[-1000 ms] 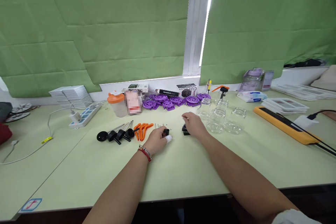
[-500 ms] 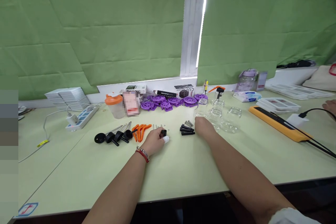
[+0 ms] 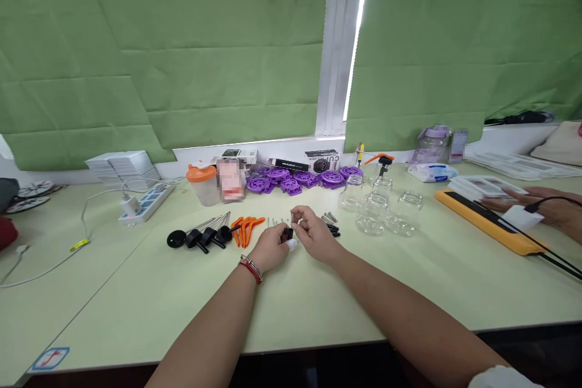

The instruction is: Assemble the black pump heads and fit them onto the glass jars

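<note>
Left hand (image 3: 271,248) rests on the worktop (image 3: 318,297) near its middle, fingers curled shut around a small black part (image 3: 288,233), with a white-wrapped fingertip (image 3: 291,244) showing just below it. Right hand (image 3: 313,231) sits just beside it, touching or nearly touching, thumb and forefinger pinched together on a tiny spring (image 3: 293,217) held right above the black part; how firmly it is gripped is too small to tell. Just behind the right hand lie a few black rods (image 3: 333,230) and loose springs (image 3: 328,217). Toward the left edge from the left hand, thin metal pins (image 3: 275,221) stand close by, then a bunch of orange levers (image 3: 246,227), then a row of black pump heads (image 3: 200,235) with metal stems. Clear glass jars (image 3: 382,209) cluster to the right of the hands, further back. Along the back edge of the worktop sit purple discs (image 3: 302,177), an orange-lidded cup (image 3: 203,182) and a white power strip (image 3: 145,201). Near the right edge lies a long orange bar (image 3: 486,221), and another person's hand (image 3: 541,206) lies on the worktop beside it, well apart from the two working hands.
</note>
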Motion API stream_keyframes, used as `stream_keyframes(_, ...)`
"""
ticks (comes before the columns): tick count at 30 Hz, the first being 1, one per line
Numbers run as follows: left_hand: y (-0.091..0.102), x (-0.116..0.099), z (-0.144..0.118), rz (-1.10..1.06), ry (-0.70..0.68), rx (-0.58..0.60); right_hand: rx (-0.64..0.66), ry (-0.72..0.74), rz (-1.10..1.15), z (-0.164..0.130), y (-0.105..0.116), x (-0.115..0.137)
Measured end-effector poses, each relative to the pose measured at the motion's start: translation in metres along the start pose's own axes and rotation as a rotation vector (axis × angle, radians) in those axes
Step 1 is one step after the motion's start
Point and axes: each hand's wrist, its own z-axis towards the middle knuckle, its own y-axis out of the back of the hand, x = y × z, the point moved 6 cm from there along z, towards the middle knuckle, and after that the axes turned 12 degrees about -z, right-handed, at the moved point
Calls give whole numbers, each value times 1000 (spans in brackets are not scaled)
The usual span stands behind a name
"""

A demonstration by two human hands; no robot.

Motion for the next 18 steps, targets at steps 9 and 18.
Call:
stream_keyframes(9,-1,1,0,0,-29,9,15,21,-143,-2,-4,-3)
stream_keyframes(18,0,4,0,-73,16,10,48,28,-235,-5,-9,-9)
